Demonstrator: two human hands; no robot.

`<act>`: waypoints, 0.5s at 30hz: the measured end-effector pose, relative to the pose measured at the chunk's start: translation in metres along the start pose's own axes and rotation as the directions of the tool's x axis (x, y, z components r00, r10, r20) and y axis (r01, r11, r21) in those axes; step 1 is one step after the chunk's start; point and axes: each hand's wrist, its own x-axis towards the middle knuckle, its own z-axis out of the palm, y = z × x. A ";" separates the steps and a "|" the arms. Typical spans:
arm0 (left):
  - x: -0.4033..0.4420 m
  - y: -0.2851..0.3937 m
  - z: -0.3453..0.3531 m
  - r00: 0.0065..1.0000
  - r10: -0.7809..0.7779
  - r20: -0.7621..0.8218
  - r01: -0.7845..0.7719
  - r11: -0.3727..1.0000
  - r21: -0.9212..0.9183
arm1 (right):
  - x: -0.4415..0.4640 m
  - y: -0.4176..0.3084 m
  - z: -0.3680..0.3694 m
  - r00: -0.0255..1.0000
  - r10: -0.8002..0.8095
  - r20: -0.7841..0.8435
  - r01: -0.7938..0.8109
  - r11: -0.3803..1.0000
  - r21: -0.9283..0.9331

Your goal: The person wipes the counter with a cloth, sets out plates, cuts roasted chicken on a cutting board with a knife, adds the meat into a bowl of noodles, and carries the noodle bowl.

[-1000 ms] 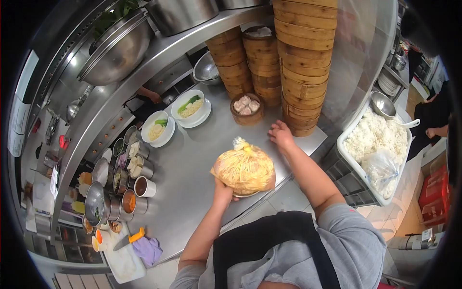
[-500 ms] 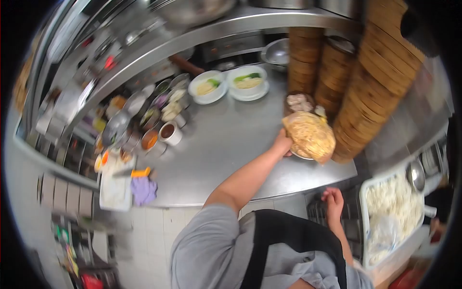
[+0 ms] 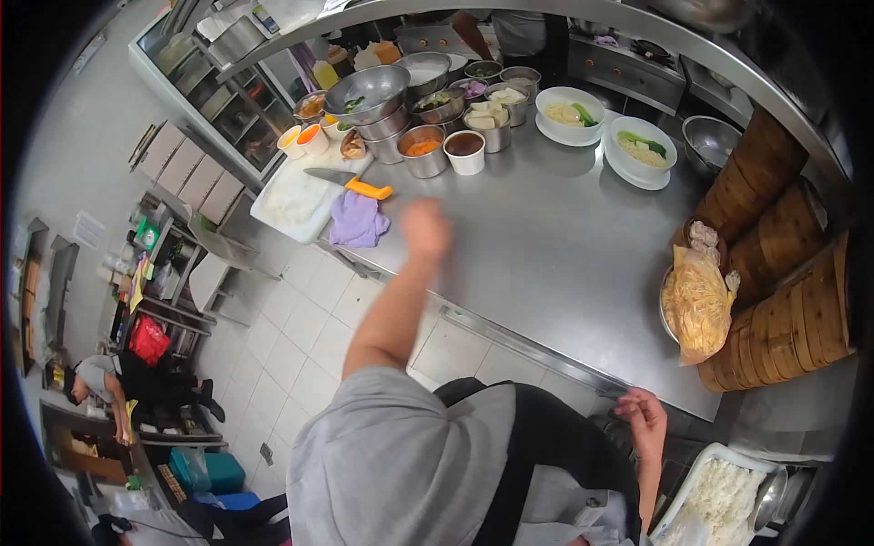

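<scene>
While the right hand curls half-open, the left hand near the knife blurs beyond telling.

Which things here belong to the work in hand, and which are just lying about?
Probably in the work:
- bagged food, put down since the earlier pictures
- knife and purple cloth, near the left hand

Apparently standing by:
- noodle bowls
- bamboo steamers
- rice

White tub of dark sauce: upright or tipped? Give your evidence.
Upright: the white tub stands on the steel counter, its open mouth facing up, with dark sauce inside.
</scene>
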 end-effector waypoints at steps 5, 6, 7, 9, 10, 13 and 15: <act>0.035 -0.170 -0.039 0.890 -0.445 0.105 0.346 0.805 0.483 | 0.009 -0.023 0.073 0.984 0.063 0.168 -0.036 0.987 -0.155; 0.029 -0.168 -0.038 0.827 -0.524 0.206 0.346 0.762 0.548 | 0.016 -0.021 0.091 0.978 0.063 0.198 -0.030 0.985 -0.168; 0.024 -0.162 -0.031 0.828 -0.499 0.255 0.311 0.788 0.531 | 0.020 -0.026 0.114 0.974 0.069 0.216 -0.026 0.980 -0.198; 0.015 -0.142 -0.019 0.813 -0.406 0.417 0.192 0.864 0.466 | 0.037 -0.040 0.167 0.952 0.029 0.305 0.071 0.947 -0.312; 0.001 -0.128 -0.015 0.838 -0.238 0.491 0.102 0.952 0.288 | 0.048 -0.046 0.192 0.925 0.001 0.380 0.160 0.907 -0.390; -0.047 -0.064 -0.027 0.835 0.207 0.510 -0.096 0.967 -0.235 | 0.097 -0.050 0.278 0.864 -0.312 0.396 0.456 0.819 -0.349; -0.065 -0.060 -0.017 0.868 0.157 0.472 0.157 0.814 -0.559 | 0.142 -0.030 0.333 0.895 -0.307 0.324 0.446 0.646 -0.620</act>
